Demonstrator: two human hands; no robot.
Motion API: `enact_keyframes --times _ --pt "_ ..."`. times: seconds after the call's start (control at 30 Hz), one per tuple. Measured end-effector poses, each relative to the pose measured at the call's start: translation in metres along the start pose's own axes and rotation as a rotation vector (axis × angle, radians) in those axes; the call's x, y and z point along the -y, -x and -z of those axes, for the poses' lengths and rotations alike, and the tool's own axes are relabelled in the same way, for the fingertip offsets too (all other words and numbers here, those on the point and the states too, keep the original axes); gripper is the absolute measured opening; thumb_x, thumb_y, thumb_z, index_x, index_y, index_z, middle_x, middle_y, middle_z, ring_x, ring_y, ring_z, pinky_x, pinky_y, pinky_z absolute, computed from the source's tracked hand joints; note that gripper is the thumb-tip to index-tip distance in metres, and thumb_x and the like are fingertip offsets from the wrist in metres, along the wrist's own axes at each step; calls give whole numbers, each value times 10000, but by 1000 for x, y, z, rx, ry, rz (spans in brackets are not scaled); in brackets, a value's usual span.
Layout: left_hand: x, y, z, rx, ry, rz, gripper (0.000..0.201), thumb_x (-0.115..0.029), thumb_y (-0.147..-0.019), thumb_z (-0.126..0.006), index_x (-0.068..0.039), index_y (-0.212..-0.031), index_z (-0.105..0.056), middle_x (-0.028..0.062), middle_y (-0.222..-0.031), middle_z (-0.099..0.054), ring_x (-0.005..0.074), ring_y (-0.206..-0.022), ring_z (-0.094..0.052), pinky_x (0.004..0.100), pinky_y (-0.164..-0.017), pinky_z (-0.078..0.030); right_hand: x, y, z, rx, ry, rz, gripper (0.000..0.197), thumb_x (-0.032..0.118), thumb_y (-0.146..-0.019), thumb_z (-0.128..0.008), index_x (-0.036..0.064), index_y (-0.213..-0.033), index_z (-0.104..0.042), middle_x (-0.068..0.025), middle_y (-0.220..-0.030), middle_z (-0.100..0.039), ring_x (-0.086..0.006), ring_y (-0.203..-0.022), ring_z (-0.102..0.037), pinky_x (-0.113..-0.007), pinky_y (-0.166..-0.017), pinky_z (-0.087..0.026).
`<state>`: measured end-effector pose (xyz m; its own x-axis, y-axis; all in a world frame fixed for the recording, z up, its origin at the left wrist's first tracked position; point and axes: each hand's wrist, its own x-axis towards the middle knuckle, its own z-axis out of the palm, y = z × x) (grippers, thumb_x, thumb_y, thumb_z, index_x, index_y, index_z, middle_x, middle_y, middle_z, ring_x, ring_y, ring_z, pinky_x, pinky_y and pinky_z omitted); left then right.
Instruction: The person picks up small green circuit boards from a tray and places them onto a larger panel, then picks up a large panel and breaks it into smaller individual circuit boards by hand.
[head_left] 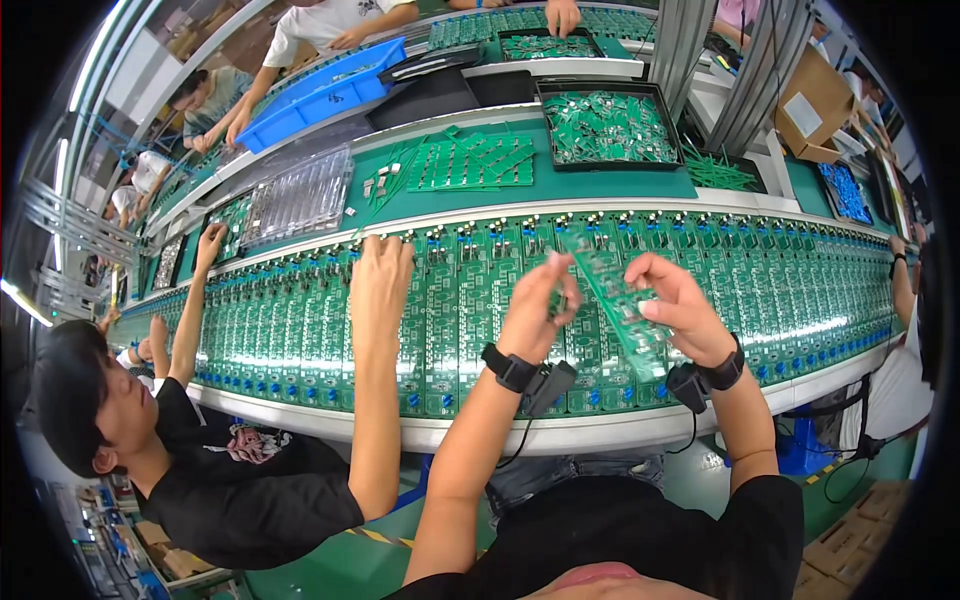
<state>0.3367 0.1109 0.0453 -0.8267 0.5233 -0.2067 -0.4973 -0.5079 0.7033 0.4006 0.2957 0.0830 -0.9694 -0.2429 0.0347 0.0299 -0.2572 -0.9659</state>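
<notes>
A long green circuit board (622, 318), blurred by motion, hangs tilted between my hands above the row of boards. My left hand (537, 308) is closed at its upper left edge, the fingertips pinching there. On the board's other side is my right hand (690, 318), thumb and forefinger apart; the thumb is at the board's right edge, and whether it touches cannot be made out. Below lie many similar green boards (480, 320) side by side, with dark and blue parts along their far ends and blue parts along the near ends. Black bands with small boxes circle both my wrists.
A co-worker's hand (383, 265) reaches over the boards at my left. Beyond the line stand a black tray (610, 165) of small green boards, a green panel (470, 162), clear plastic trays (300, 195) and a blue bin (320, 95). A metal post (745, 80) rises at the far right.
</notes>
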Motion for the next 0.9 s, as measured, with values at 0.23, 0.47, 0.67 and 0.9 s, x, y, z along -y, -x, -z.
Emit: enact_keyframes --times 0.23,0.47,0.67,0.9 --pt "13 3 -5 163 -39 -36 163 -194 -850 -556 -34 -867 -579 -27 -598 -467 43 -528 -428 168 -421 -261 -9 6 -10 26 -474 -323 338 248 -807 -608 26 -1041 -505 -25 -973 -521 -108 -928 -510 -259 -799 -417" --pt "15 4 -12 -131 -237 -136 109 -138 -804 -617 -37 -765 -607 -19 -577 -503 34 -497 -440 168 -432 -286 -18 -3 26 -164 154 -159 303 223 -844 -556 32 -1074 -504 -30 -903 -572 -86 -797 -547 -221 -666 -460" --pt "17 2 -13 -230 -477 -293 132 -143 -806 -617 -19 -763 -608 -25 -584 -505 33 -502 -428 182 -453 -310 -3 -17 21 109 355 -220 256 191 -874 -511 16 -1060 -529 -24 -893 -570 -78 -735 -544 -232 -614 -469" --pt "17 -3 -6 -47 -680 -328 159 -155 -829 -587 -17 -750 -576 -34 -587 -480 33 -515 -417 187 -464 -317 -13 -18 22 62 244 -267 233 206 -892 -490 6 -993 -556 13 -804 -558 -44 -666 -502 -210 -603 -446"
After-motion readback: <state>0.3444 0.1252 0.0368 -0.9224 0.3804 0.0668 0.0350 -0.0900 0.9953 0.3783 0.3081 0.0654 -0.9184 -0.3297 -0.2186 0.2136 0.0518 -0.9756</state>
